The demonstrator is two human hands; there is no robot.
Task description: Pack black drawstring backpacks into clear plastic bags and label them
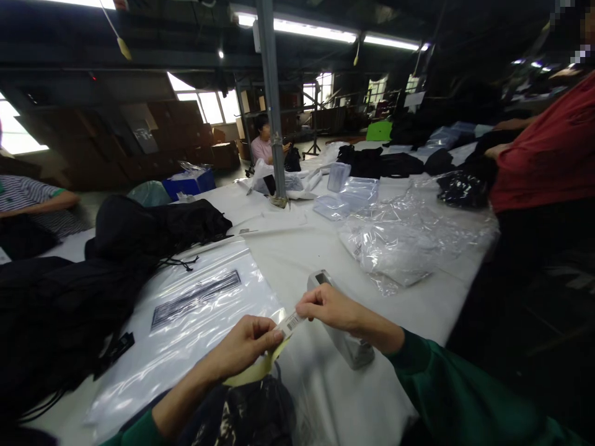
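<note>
A white barcode sticker (pixel 292 321) is stretched between my two hands in the middle of the head view. My left hand (pixel 246 344) pinches its near end, along with yellow backing paper (pixel 253 373) that curls down below the fingers. At the sticker's far end, my right hand (pixel 332 306) grips it between thumb and fingertips. Under the right hand and forearm stands a grey box-like holder (pixel 356 351), partly hidden. A dark item in clear plastic (pixel 248 412) lies below my left hand. Left of it is a stack of glossy plastic bags (pixel 218 313) with a black printed panel.
Black fabric goods (pixel 158 226) are heaped on the left of the white table (pixel 297 244). Loose clear bags (pixel 395 232) lie on the right. A metal post (pixel 272 93) rises at the back. Co-workers stand or sit at the left, back and right, one in a red top (pixel 543 148).
</note>
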